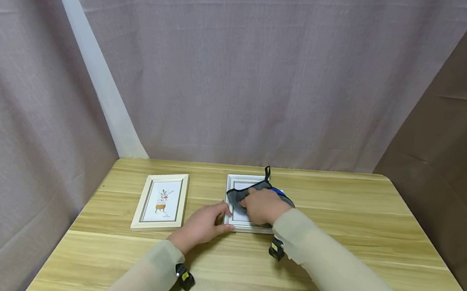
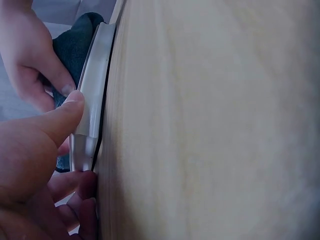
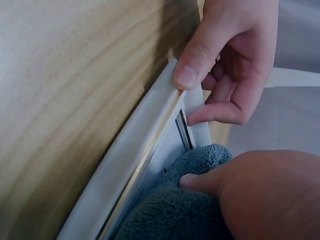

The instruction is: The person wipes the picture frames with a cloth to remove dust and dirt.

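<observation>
A white picture frame (image 1: 249,178) lies on the wooden table, partly covered by a dark grey plush cleaning cloth (image 1: 235,195) with black edging and a hanging loop. My left hand (image 1: 204,224) grips the frame at its near left corner, thumb on the near edge and fingers at the left side. Over the frame's face, my right hand (image 1: 264,205) holds the cloth against the glass. The right wrist view shows the right thumb pressed into the fluffy cloth (image 3: 175,212), whose bulk hides much of the picture.
Left of the hands lies a second, cream picture frame (image 1: 183,202) with a potted-plant print. The wooden table (image 1: 227,274) ends at the back against a grey curtain (image 1: 242,69). A brown panel (image 1: 454,142) stands on the right.
</observation>
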Demonstrator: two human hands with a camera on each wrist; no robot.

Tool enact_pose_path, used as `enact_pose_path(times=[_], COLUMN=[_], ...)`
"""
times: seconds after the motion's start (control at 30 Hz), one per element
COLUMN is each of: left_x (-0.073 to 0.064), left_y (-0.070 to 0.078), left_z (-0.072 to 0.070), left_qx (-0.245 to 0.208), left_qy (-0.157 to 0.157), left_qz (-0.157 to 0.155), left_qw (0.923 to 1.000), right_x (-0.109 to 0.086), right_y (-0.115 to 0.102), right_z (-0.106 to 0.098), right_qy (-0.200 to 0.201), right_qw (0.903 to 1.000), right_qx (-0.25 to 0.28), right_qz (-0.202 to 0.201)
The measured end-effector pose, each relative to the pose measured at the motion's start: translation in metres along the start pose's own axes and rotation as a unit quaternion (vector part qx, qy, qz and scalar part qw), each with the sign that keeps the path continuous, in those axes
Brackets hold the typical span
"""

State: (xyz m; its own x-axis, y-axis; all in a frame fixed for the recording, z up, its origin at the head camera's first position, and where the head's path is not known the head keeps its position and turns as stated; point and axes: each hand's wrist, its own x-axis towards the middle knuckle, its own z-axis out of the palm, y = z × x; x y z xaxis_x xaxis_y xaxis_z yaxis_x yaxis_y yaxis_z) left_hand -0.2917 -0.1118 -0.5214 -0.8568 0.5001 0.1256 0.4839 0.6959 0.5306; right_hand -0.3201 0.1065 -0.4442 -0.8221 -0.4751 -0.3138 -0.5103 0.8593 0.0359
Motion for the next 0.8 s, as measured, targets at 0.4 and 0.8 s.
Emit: enact_pose_path(times=[0.4,0.8], left_x=[-0.002,-0.005], left_y=[0.004,0.008], left_z=[0.0,-0.001], left_qx=[0.004,0.008], left_qy=[-0.002,0.001], left_qz=[-0.006,-0.002], left_qw=[1.0,1.0], right_x=[0.012,0.029], right_y=[0.008,0.01], right_z=[-0.007,-0.01], right_qy=[-0.016,-0.018], right_qw=[0.9989,0.9983], right_qx=[0.043,0.039], right_qz=[0.012,0.04])
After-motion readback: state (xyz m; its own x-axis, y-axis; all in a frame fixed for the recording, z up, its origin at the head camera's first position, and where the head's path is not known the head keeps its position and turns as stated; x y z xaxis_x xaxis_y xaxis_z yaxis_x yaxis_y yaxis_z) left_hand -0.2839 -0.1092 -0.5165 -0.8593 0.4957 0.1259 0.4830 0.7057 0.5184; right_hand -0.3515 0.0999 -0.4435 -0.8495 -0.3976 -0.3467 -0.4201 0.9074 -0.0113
